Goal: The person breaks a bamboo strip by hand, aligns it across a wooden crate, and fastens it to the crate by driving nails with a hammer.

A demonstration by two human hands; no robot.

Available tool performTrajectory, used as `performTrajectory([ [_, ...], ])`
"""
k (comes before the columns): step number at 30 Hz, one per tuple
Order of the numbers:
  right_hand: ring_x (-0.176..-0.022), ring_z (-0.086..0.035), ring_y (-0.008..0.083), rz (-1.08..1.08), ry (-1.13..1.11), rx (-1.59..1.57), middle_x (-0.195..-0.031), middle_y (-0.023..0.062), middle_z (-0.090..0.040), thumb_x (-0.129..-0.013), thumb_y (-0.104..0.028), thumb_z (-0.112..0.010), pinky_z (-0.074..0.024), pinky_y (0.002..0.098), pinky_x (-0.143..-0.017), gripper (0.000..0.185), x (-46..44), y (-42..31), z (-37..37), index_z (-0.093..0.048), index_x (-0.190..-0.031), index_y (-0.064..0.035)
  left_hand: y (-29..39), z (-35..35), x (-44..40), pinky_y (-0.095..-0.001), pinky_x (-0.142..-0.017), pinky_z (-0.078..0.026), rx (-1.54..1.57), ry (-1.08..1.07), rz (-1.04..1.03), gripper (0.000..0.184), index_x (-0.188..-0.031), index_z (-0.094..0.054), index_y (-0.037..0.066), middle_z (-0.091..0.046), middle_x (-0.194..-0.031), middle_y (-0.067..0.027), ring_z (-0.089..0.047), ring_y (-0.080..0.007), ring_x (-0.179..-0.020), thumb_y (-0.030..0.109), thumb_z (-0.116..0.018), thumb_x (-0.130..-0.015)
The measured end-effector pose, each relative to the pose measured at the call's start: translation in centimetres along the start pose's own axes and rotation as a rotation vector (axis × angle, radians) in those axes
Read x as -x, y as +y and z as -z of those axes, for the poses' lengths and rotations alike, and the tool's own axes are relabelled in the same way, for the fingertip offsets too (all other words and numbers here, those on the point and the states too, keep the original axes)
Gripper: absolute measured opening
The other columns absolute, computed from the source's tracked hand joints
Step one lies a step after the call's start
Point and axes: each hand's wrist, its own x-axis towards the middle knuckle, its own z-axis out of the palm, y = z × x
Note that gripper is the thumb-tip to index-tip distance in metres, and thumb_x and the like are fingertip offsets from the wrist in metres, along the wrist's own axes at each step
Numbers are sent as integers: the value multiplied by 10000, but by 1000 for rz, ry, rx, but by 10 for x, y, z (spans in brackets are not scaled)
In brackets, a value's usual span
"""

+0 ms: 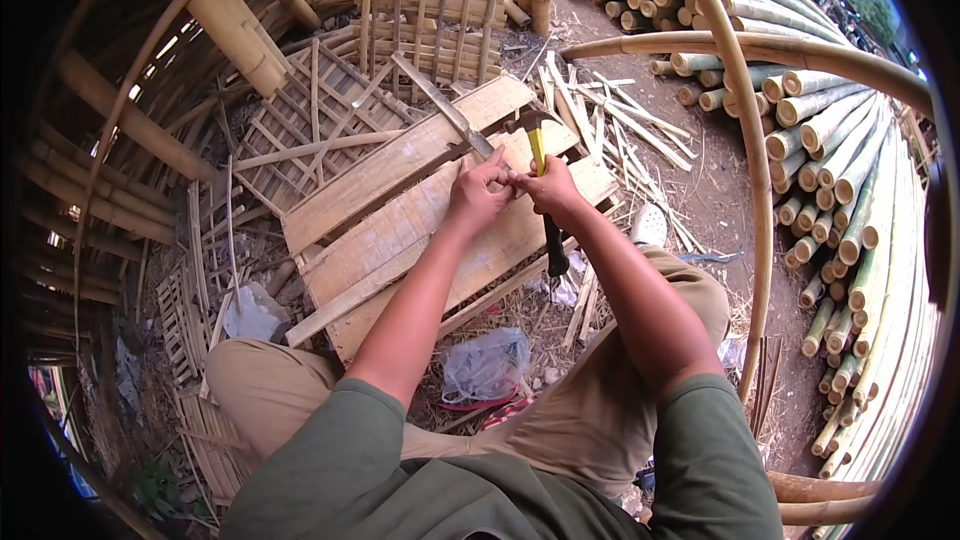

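My left hand [477, 192] is closed around the near end of a narrow bamboo slat [445, 112], which slants away to the upper left over the wooden boards [395, 225]. Close beside it, my right hand [551, 189] grips a claw hammer by its yellow handle [538, 150]. The hammer's metal head points up and away, and its black grip hangs below the hand. The fingertips of both hands meet near the slat's end; whether a small item sits between them is too fine to tell. The boards lie side by side with gaps, forming a low work surface.
Bamboo lattice panels [330, 110] lie beyond the boards. Loose bamboo strips [630, 120] litter the ground at the right. A large stack of bamboo poles [830, 180] stands further right, behind a curved pole [735, 70]. A clear plastic bag [485, 365] lies between my legs.
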Motion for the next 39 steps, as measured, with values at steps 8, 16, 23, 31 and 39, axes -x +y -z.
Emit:
performTrajectory([
  [8,-502,-492,114,26,91,-55,-691,41,-545,-790,-210,-832,-400,289,-407,450,-21,0,0,-458,-976,-40,5,-5,-18,-617,-1171,-10,-112,58,1,207,-735,-599,84,-591,-1336,-163,-611,-249,-1201,222,-721,-831],
  [16,-673,-651,260,197,231,314,-784,169,-651,-756,-272,-833,-504,375,-578,449,-50,1,-8,-555,-950,22,-7,-10,-34,-663,-1153,18,-240,173,-30,147,-721,-659,144,-595,-1338,-125,-591,-244,-1216,246,-714,-811],
  [23,-805,-659,469,338,412,603,-798,334,-643,-883,-322,-652,-532,493,-718,435,-34,-30,-1,-629,-805,106,-8,-17,-39,-679,-1142,24,-306,84,28,182,-754,-700,139,-639,-1259,-141,-532,-240,-1284,310,-713,-815],
  [31,-763,-610,499,361,254,665,-763,322,-617,-986,-290,-511,-483,534,-733,416,5,-24,29,-613,-796,66,-1,-14,-38,-688,-1137,-14,-257,87,18,199,-739,-653,122,-647,-1243,-157,-519,-239,-1303,293,-713,-820],
  [39,-686,-611,481,487,327,702,-700,294,-615,-998,-272,-496,-482,544,-653,358,46,-37,28,-589,-844,37,-5,-20,-40,-661,-1157,-11,-255,112,4,196,-702,-656,149,-674,-1202,-115,-480,-228,-1339,292,-717,-820],
])
